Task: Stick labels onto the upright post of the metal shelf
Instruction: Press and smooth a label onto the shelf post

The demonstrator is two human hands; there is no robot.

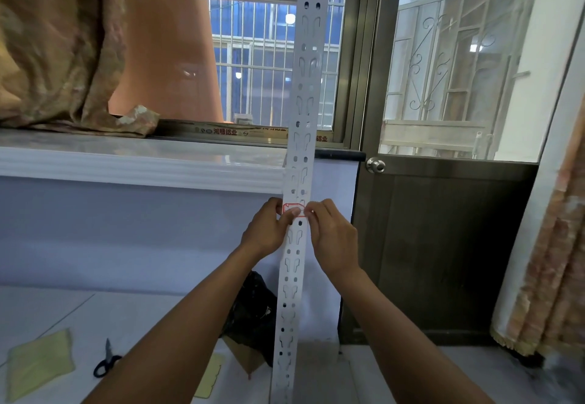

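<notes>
A white perforated upright post (pixel 304 93) of the metal shelf runs from top to bottom through the middle of the view. A small white label with a red border (pixel 293 209) lies across the post at about mid height. My left hand (pixel 269 229) presses the label's left side with its thumb. My right hand (pixel 329 236) pinches the label's right edge against the post. Both forearms reach up from the bottom of the frame.
Black-handled scissors (pixel 106 361) and a yellow cloth (pixel 39 364) lie on the floor at the lower left. A yellow backing sheet (pixel 210 375) and a black bag (pixel 256 308) sit behind the post's foot. A door with a round knob (pixel 375 164) stands to the right, with curtains (pixel 550 277) beside it.
</notes>
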